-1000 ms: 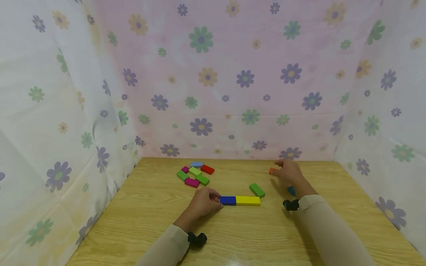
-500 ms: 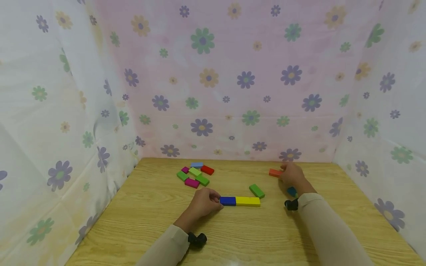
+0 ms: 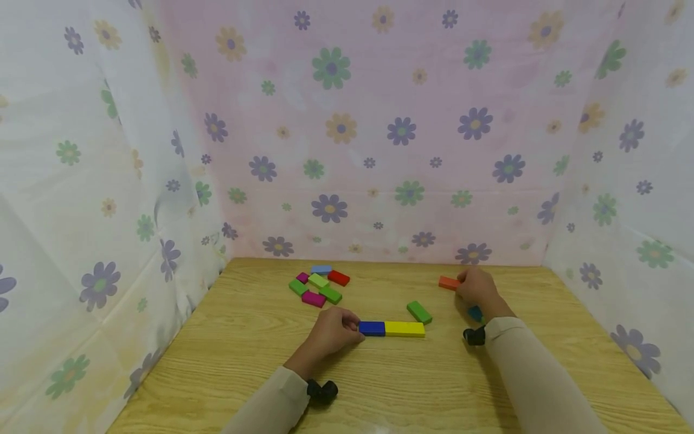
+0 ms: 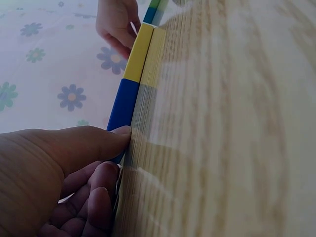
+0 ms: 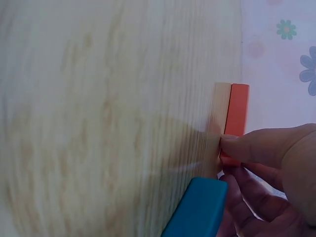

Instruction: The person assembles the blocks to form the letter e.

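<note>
My left hand (image 3: 331, 328) pinches the left end of a dark blue block (image 3: 372, 328) on the table. End to end with that block lies a yellow block (image 3: 405, 329), the two making a straight row. In the left wrist view the thumb (image 4: 106, 140) overlaps the blue side. Farther back on the right, my right hand (image 3: 477, 287) pinches the right end of an orange-red block (image 3: 448, 283) lying flat. Close in front of these fingers is a teal block (image 5: 197, 207), partly covered by the hand in the head view.
A green block (image 3: 419, 311) lies slanted just behind the yellow one. At the back left sits a loose group of several blocks, among them a red block (image 3: 338, 277), a light blue block (image 3: 321, 269) and a magenta block (image 3: 314, 299). Flowered cloth (image 3: 358, 181) encloses the wooden table (image 3: 401, 386).
My right hand has shifted right along the orange-red block to its right end, uncovering more of the block. The left hand and the blue and yellow row have stayed in place.
</note>
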A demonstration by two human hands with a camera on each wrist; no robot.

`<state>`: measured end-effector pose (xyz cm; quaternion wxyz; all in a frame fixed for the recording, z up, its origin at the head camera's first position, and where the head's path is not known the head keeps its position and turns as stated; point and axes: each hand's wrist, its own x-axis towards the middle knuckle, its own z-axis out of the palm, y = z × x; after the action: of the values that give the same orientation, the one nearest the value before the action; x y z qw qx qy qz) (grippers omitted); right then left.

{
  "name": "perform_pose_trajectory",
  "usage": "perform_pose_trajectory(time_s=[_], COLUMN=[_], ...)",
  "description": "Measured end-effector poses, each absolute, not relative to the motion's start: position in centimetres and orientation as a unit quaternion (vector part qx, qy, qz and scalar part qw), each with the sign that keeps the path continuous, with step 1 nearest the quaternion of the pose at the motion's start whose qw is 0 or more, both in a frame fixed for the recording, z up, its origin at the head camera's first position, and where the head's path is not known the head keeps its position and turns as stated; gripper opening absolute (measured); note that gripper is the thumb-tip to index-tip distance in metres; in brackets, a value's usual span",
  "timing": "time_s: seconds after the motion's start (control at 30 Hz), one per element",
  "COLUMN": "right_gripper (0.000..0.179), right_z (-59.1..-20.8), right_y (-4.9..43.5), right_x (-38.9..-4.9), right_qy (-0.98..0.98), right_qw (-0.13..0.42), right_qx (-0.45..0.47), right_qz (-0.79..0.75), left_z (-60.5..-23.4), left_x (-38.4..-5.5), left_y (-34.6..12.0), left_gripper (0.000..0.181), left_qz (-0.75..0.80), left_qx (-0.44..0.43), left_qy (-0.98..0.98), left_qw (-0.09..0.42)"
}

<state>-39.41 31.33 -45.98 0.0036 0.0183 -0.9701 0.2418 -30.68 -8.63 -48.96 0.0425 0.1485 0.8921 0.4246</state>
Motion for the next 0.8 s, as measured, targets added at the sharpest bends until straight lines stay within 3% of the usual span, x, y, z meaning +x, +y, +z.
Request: perform_pose_trajectory(time_s=[0.33, 0.8], right_gripper=[0.036, 0.054], right_z=[-45.6, -46.0], right_y=[30.5, 28.8], right_x=[-38.7, -37.3], right_qy=[-0.962, -0.93], right_qw=[0.005, 0.043], right_qx=[-0.03, -0.055], right_qz=[0.272, 0.361], left_z=[-48.8, -48.7], left_x=[-30.6, -30.7], left_y=[-8.7, -8.6], left_gripper=[0.027, 0.027], left_qz=[0.425, 0.419], left_qx=[0.145, 0.152], left_qy=[0.893, 0.894], left_qw=[0.041, 0.038])
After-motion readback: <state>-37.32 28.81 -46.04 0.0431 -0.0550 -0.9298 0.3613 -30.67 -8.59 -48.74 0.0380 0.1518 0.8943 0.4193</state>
